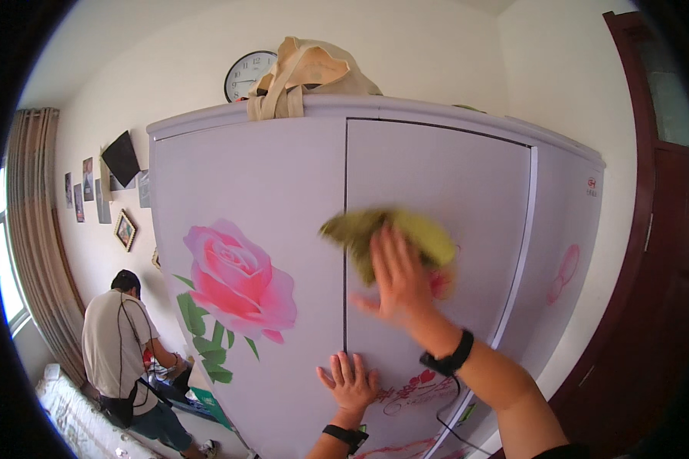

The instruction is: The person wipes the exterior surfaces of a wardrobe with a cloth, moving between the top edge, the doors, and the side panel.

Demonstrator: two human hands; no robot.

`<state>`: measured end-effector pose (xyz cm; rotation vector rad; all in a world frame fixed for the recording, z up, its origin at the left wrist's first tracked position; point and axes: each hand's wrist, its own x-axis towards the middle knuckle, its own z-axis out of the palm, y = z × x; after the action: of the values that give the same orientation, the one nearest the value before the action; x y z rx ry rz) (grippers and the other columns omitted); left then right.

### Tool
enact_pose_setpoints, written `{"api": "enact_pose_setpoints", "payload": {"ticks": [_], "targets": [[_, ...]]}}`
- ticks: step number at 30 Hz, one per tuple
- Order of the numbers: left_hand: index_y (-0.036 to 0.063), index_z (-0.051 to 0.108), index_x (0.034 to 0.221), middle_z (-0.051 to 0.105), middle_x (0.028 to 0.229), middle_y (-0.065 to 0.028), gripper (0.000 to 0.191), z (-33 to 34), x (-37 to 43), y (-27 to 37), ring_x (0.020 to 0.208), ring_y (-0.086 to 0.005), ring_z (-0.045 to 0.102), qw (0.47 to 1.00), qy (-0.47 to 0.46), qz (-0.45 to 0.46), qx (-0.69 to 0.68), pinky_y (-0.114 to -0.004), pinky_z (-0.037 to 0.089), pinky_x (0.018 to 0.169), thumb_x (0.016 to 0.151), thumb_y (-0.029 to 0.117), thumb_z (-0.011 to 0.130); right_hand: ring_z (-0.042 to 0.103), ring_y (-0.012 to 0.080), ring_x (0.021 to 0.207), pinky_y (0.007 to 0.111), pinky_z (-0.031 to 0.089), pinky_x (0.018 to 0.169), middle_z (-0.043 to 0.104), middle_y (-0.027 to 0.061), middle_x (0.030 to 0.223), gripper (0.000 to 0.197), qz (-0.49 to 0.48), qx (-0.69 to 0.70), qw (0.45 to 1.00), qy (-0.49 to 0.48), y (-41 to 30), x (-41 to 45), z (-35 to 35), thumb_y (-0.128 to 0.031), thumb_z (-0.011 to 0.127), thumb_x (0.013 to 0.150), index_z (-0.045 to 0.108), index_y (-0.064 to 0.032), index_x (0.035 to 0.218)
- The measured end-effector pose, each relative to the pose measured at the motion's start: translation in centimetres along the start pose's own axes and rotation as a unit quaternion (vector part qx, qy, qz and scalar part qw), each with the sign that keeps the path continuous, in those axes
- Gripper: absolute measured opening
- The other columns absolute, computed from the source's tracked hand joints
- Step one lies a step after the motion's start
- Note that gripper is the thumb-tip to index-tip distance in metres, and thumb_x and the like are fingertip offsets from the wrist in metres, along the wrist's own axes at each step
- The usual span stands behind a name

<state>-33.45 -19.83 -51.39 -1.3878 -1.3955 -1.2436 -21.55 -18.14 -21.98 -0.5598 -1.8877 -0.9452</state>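
Note:
A pale lilac wardrobe (430,160) with two front doors fills the middle of the view. My right hand (399,275), fingers spread, presses a yellow-green cloth (430,232) flat against the right door; both are blurred. The cloth partly covers a printed pink flower (441,282) and reaches over the gap between the doors. Lower down, my left hand (351,381) rests with its palm on the door front near that gap and holds nothing. A large printed pink rose (238,275) decorates the left door. Black bands circle both my wrists.
On the wardrobe's top sits a beige canvas bag (327,69), its straps hanging over the front edge. Behind it hangs a round wall clock (244,74). Another person (117,344) bends over things at the lower left, beside a covered bed (86,424). At right stands a dark red door (660,275).

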Motion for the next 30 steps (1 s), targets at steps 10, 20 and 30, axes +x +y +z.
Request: {"api": "enact_pose_setpoints", "payload": {"ticks": [10, 20, 30], "targets": [[-0.0004, 0.056, 0.145, 0.045, 0.159, -0.0292, 0.057, -0.6, 0.0, -1.4, 0.153, -0.0483, 0.036, 0.998, 0.018, 0.043, 0.033, -0.078, 0.014, 0.121, 0.104, 0.04, 0.051, 0.046, 0.0413, 0.145, 0.054, 0.043, 0.114, 0.053, 0.0237, 0.152, 0.081, 0.108, 0.051, 0.991, -0.052, 6.8, 5.9, -5.0, -0.056, 0.072, 0.091, 0.054, -0.0047, 0.151], [-0.0034, 0.057, 0.144, 0.041, 0.161, -0.031, 0.057, -0.6, 0.2, -1.3, 0.155, -0.0494, 0.031, 0.998, 0.007, 0.056, 0.029, -0.077, 0.013, 0.122, 0.104, 0.036, 0.049, 0.04, 0.0472, 0.15, 0.062, 0.035, 0.121, 0.048, 0.0291, 0.155, 0.093, -0.096, 0.036, 0.995, -0.004, -0.4, 3.2, -0.9, -0.057, 0.071, 0.088, 0.049, 0.0083, 0.151], [-0.0028, 0.058, 0.142, 0.04, 0.162, -0.0305, 0.056, -0.3, 0.7, -0.8, 0.154, -0.0494, 0.032, 0.997, 0.027, 0.059, 0.03, -0.078, 0.014, 0.121, 0.103, 0.036, 0.049, 0.043, 0.049, 0.146, 0.053, 0.035, 0.123, 0.046, 0.0296, 0.158, 0.085, 0.145, -0.146, 0.97, 0.13, 15.1, 6.0, -6.1, -0.05, 0.069, 0.095, 0.044, 0.0055, 0.154]]}}
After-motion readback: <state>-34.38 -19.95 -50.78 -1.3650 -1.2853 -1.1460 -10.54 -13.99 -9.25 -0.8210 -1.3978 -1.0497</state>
